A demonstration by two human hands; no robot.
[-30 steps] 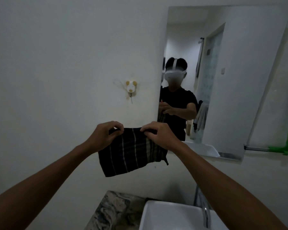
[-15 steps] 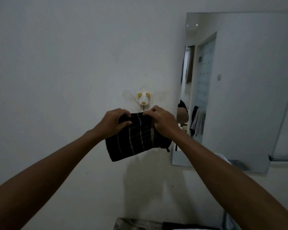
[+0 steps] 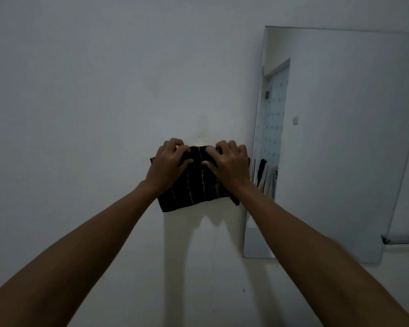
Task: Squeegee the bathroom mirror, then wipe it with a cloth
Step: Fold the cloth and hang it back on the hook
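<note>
You are holding the dark striped cloth (image 3: 194, 185) against the wall, just left of the mirror (image 3: 340, 142). Your left hand (image 3: 168, 166) and right hand (image 3: 229, 166) are both pinching its top edge. It looks soft and light, so keep gripping near the corners.
</note>
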